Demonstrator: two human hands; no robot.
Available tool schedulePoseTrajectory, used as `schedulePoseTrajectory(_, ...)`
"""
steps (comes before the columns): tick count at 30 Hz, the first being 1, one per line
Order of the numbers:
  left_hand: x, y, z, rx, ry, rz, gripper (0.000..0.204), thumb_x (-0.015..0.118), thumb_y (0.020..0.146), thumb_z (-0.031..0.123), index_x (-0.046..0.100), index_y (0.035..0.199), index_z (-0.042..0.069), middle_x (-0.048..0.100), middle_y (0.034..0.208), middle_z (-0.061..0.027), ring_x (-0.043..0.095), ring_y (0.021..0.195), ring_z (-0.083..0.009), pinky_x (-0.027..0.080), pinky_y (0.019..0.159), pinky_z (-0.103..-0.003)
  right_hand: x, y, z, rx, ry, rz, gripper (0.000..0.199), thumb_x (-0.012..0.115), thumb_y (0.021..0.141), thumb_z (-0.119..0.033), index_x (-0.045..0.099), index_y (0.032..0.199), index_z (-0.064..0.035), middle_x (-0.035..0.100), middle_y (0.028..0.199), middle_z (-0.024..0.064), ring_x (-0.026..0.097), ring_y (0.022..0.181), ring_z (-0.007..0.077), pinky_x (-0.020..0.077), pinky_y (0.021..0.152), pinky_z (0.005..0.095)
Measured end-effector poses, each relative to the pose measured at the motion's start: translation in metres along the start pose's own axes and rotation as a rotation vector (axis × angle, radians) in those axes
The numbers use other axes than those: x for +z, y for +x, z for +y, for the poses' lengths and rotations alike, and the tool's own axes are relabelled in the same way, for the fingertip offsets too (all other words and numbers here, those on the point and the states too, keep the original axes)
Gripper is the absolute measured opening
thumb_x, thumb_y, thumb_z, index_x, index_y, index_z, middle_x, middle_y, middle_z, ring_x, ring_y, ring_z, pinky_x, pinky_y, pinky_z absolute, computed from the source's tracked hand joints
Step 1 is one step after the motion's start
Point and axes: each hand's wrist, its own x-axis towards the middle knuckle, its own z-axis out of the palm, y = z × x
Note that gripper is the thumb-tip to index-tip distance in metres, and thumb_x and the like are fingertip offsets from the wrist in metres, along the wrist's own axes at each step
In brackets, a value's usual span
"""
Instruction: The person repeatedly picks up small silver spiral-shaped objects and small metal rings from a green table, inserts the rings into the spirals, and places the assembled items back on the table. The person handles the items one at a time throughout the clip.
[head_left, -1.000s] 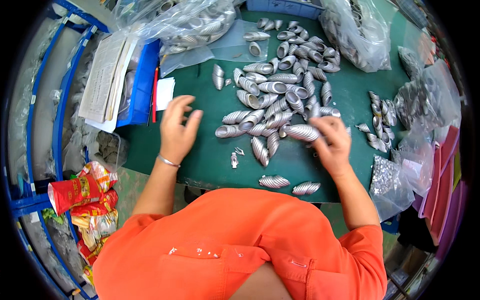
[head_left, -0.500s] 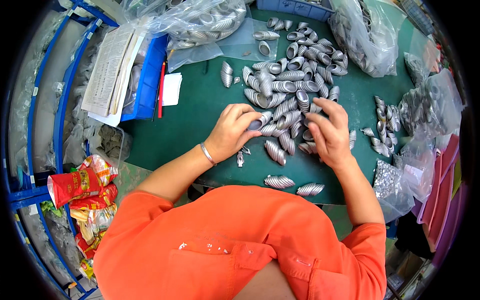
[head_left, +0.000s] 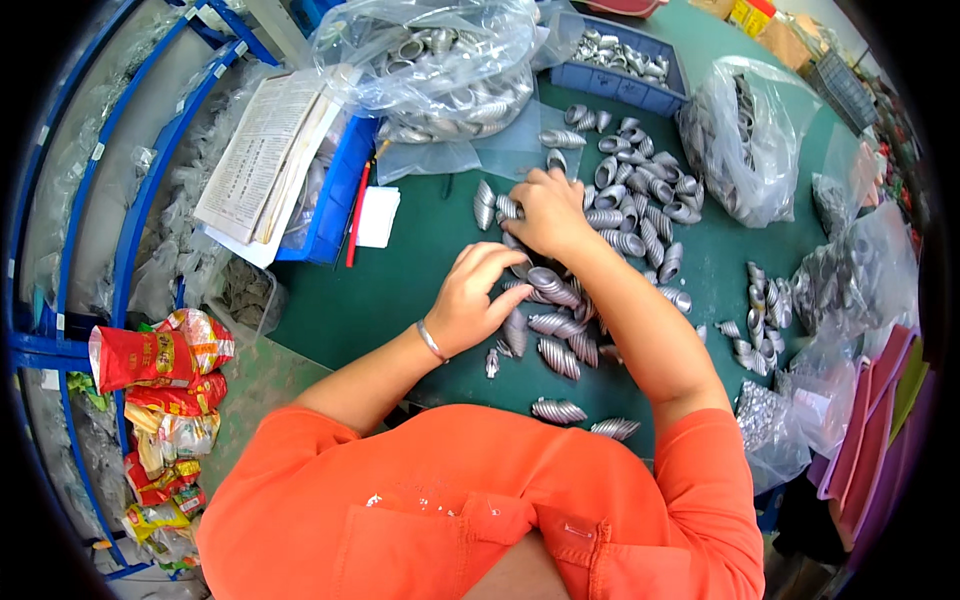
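Several grey spiral-ribbed metal tube pieces [head_left: 623,243] lie heaped on the green table [head_left: 420,210] before me. My right hand [head_left: 553,213] reaches across to the left side of the heap, thumb and fingers closed about a ribbed piece [head_left: 508,206]. Nearer to me, my left hand [head_left: 475,300] is curved at the heap's left edge, thumb and forefinger apart. Its fingertips are against a piece [head_left: 522,267] there; I see no firm grip. Two ribbed pieces [head_left: 559,411] lie near the front edge, and a small silvery piece [head_left: 492,363] lies below my left hand.
Plastic bags of metal pieces [head_left: 460,100] stand behind and at the right [head_left: 740,150]. A blue-grey bin [head_left: 620,70] holds small parts at the back. Papers [head_left: 270,150] rest on a blue bin [head_left: 345,195] at the left, near a red pencil [head_left: 357,220]. A blue-framed shelf [head_left: 150,170] stands farther left.
My right hand has moved from the heap's right side to its far left. My left hand has loosened from the piece it held. The view has shifted, showing more of the table's back.
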Motion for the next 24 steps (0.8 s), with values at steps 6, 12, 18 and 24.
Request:
schedulePoseTrajectory(6, 0.007, 0.001, -0.013, -0.437, -0.868, 0.111, 0.048, 0.063, 0.089, 0.005, 0.038, 0.129, 0.001, 0.060, 0.102, -0.0114, 0.062, 0.087, -0.0166, 0.051, 0.075, -0.027, -0.035, -0.040, 0.004, 0.152, 1.050, -0.024, 0.036, 0.079, 0.072, -0.002, 0.064, 0.105, -0.0024, 0.064, 0.087, 0.0011, 0.055, 0.079, 0.0082, 0.0465, 0.070, 0.0231)
schedulePoseTrajectory(12, 0.013, 0.028, 0.022, -0.538, -1.276, -0.043, 0.030, 0.060, 0.091, 0.004, 0.050, 0.118, -0.004, 0.064, 0.101, -0.0138, 0.066, 0.083, -0.0179, 0.055, 0.071, -0.029, -0.046, -0.088, 0.007, 0.081, 1.156, 0.160, 0.039, 0.079, 0.072, -0.005, 0.064, 0.107, -0.0004, 0.060, 0.101, 0.0031, 0.057, 0.089, 0.0109, 0.0441, 0.077, 0.0253)
schedulePoseTrajectory(18, 0.024, 0.030, 0.035, -0.101, -0.955, 0.068, 0.032, 0.065, 0.085, -0.004, 0.055, 0.115, -0.002, 0.064, 0.101, -0.0087, 0.065, 0.086, -0.0128, 0.054, 0.072, -0.024, -0.062, -0.131, -0.003, 0.164, 1.393, 0.243, 0.030, 0.062, 0.086, 0.006, 0.056, 0.116, 0.0065, 0.058, 0.110, 0.0090, 0.060, 0.097, 0.0148, 0.0495, 0.081, 0.0235)
schedulePoseTrajectory(24, 0.022, 0.028, 0.054, 0.137, -0.791, 0.117, 0.061, 0.074, 0.075, -0.005, 0.044, 0.127, 0.002, 0.067, 0.100, -0.0110, 0.066, 0.086, -0.0159, 0.054, 0.076, -0.029, -0.058, -0.148, -0.010, -0.082, 1.497, 0.445, 0.028, 0.063, 0.084, 0.009, 0.057, 0.111, 0.0055, 0.060, 0.113, 0.0158, 0.061, 0.103, 0.0219, 0.0509, 0.089, 0.0315)
